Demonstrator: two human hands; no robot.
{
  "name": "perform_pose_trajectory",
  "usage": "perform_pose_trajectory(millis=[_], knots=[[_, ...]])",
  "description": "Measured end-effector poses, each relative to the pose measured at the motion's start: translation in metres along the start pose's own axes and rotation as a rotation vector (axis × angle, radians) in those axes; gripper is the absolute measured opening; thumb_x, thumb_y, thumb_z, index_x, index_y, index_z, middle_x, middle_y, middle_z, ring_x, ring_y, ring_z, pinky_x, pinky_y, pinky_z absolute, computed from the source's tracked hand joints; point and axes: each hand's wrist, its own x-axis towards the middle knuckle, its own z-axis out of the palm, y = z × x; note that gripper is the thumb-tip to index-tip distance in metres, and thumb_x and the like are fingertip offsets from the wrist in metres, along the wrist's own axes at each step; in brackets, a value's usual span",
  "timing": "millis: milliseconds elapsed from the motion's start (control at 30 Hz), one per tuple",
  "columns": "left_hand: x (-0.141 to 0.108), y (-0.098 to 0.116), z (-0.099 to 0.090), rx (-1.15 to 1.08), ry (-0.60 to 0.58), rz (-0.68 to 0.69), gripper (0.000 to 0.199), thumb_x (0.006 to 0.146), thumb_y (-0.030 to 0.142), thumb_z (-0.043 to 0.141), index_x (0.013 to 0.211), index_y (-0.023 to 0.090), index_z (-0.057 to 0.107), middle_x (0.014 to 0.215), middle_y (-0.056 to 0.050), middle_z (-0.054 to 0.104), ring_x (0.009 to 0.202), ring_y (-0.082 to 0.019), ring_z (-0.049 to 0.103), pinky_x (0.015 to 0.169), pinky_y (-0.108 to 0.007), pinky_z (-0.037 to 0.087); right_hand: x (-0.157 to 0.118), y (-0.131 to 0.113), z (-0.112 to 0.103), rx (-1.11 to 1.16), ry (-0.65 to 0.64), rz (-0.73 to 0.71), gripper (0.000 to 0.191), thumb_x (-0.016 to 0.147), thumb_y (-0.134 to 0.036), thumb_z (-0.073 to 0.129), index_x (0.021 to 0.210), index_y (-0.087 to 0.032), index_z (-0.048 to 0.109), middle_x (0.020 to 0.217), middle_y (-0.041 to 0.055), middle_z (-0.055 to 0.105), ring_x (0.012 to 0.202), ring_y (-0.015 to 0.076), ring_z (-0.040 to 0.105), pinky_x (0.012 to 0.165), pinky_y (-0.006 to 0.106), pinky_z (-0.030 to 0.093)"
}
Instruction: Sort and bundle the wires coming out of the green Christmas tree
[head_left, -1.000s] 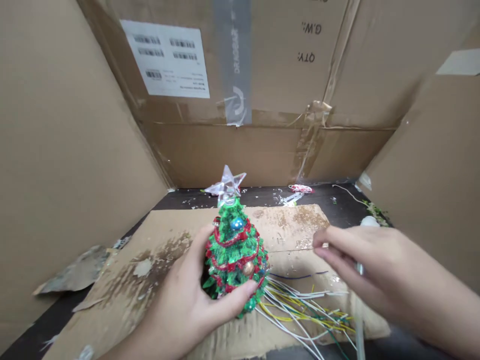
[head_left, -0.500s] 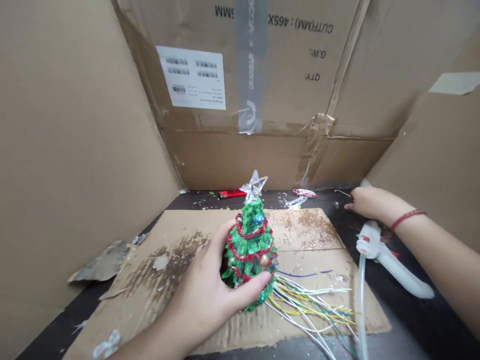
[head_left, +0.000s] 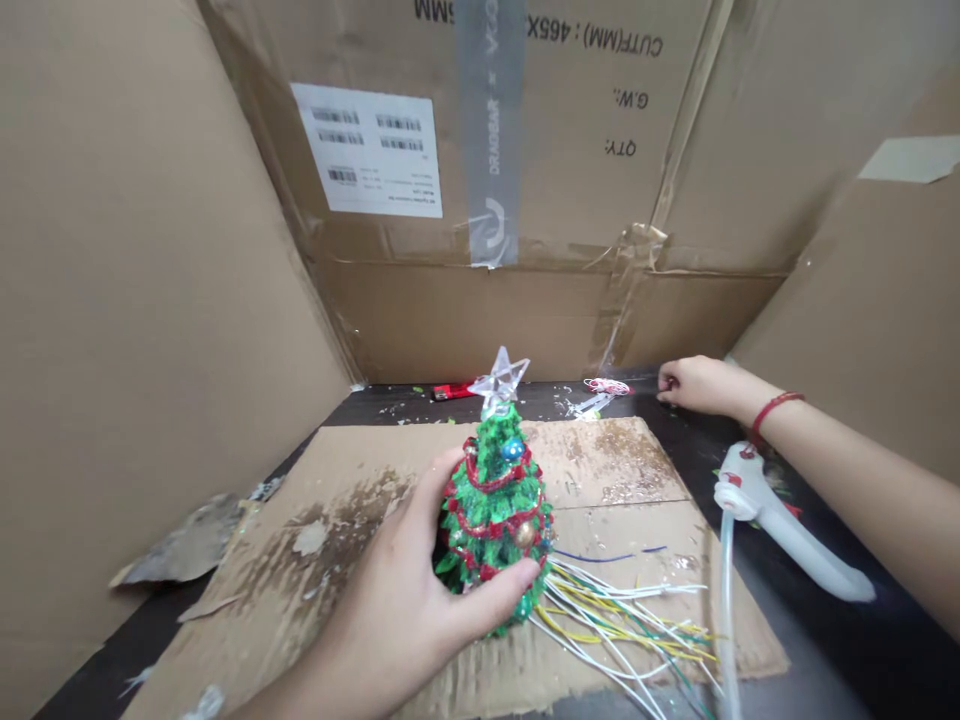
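Observation:
My left hand [head_left: 409, 590] is wrapped round a small green Christmas tree [head_left: 491, 535], which stands upright on the cardboard sheet. Red garland, a blue bauble [head_left: 514, 450] and a gold bauble [head_left: 525, 533] decorate it, and a clear star [head_left: 501, 380] tops it. At the back right, my right hand [head_left: 697, 385] is closed low over the dark tabletop, fingertips pinched together. Whatever they hold, perhaps a small reddish bit, I cannot make out. Left of that hand lies a tangle of red and white string [head_left: 606, 386].
White, yellow and green wires [head_left: 622, 615] spread right of the tree on the stained cardboard sheet [head_left: 592, 460]. A white glue gun [head_left: 795, 540] with a clear glue stick lies at the right. Behind is a red object [head_left: 452, 391]. Cardboard walls [head_left: 555, 320] enclose the table.
My right hand has moved left along the back of the table, and its fingers have curled in. The thin wire by its fingertips no longer shows. My left hand keeps its hold on the tree.

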Motion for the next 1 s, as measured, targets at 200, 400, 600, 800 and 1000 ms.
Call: perform_pose_trajectory(millis=[200,400,600,800,1000], knots=[[0.001,-0.001,0.000,0.000,0.008,0.019,0.062,0.064,0.055,0.063,0.117,0.026,0.048,0.114,-0.003,0.064,0.104,-0.022,0.063,0.100,-0.040,0.051,-0.004,-0.034,-0.018,0.073,0.170,-0.264,0.026,0.098,-0.034,0.049,0.110,-0.016,0.062,0.108,0.0065,0.063,0.095,0.0179,0.059,0.085,0.036,0.048],[0.001,-0.002,0.001,-0.013,0.003,0.029,0.065,0.065,0.054,0.064,0.122,0.027,0.047,0.122,-0.005,0.061,0.109,-0.024,0.061,0.103,-0.045,0.049,0.001,-0.051,-0.012,-0.033,0.184,-0.292,0.025,0.098,-0.032,0.049,0.109,-0.014,0.062,0.100,0.0075,0.063,0.091,0.0191,0.061,0.083,0.040,0.048],[0.000,-0.003,0.002,-0.022,0.021,0.050,0.069,0.065,0.051,0.067,0.126,0.026,0.046,0.124,-0.007,0.061,0.112,-0.025,0.061,0.103,-0.046,0.049,0.001,-0.050,-0.009,-0.050,0.214,-0.253,0.022,0.097,-0.031,0.051,0.090,-0.012,0.061,0.092,0.0061,0.061,0.085,0.0170,0.059,0.080,0.037,0.048],[0.001,0.000,0.000,-0.047,-0.005,0.049,0.067,0.065,0.050,0.066,0.125,0.028,0.046,0.123,-0.004,0.062,0.111,-0.024,0.062,0.102,-0.043,0.050,-0.002,-0.035,-0.024,0.152,0.312,-0.136,0.020,0.094,-0.032,0.054,0.088,-0.013,0.059,0.087,0.0044,0.061,0.076,0.0147,0.057,0.074,0.032,0.048],[0.000,-0.003,0.001,0.008,0.025,0.038,0.070,0.065,0.055,0.065,0.127,0.028,0.045,0.125,-0.005,0.061,0.113,-0.025,0.060,0.105,-0.046,0.048,-0.006,-0.017,-0.032,0.381,0.288,-0.058,0.027,0.097,-0.037,0.048,0.090,-0.013,0.058,0.081,0.0029,0.064,0.072,0.0128,0.061,0.069,0.027,0.050]])
